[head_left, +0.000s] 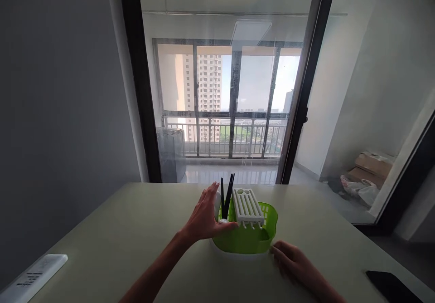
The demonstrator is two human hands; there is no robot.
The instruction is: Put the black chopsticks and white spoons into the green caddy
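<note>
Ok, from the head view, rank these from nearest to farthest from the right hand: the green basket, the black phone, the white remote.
1. green basket: just left of the right hand, whose fingertips are at its base rim.
2. black phone: at the table's right edge, right of the hand.
3. white remote: at the far left corner of the table, beyond the left hand.
</note>
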